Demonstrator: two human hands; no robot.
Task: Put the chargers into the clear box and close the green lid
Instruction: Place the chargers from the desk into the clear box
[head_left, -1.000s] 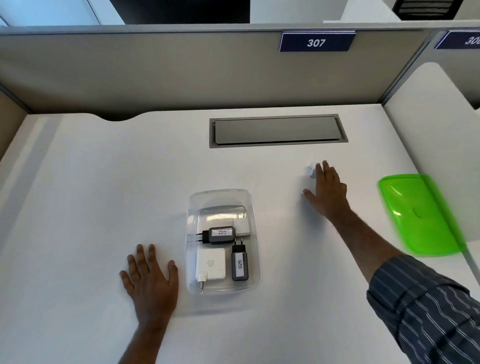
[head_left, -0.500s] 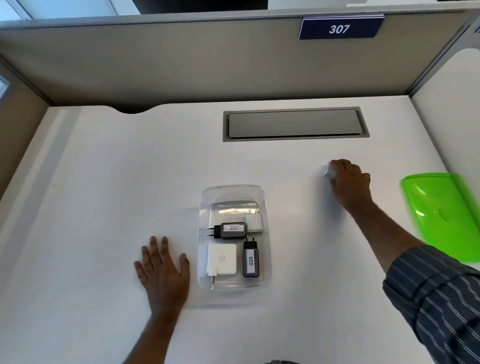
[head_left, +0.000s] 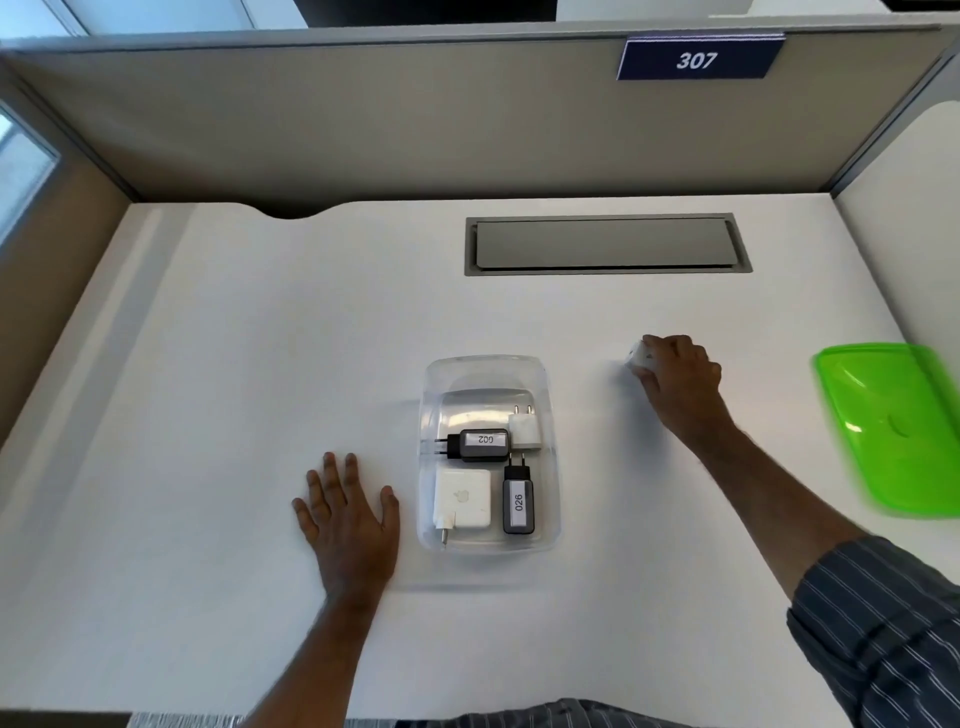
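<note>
Right hand (head_left: 678, 382) now curled down onto small white charger (head_left: 640, 358), fingers closed around it where a second ago lay flat and spread; charger still touching white desk (head_left: 208, 364), well right of clear box (head_left: 488, 457) and a bit beyond its far edge. Left hand (head_left: 348, 514) unchanged, flat on desk, fingers apart, gripping nothing, just left of clear box near its front half. Clear box open, no lid on. Inside clear box: black charger labelled 002 (head_left: 478, 445) lying crosswise mid-box, small white plug (head_left: 524, 430) touching its right end, white square adapter (head_left: 462, 499) at front left, black charger labelled 026 (head_left: 518, 499) at front right, just beside adapter. Green lid (head_left: 893, 431) flat on desk far right of clear box, well apart from right hand. Grey cable hatch (head_left: 605, 244) set in desk beyond clear box. Sign reading 307 (head_left: 696, 60) on partition above hatch.
</note>
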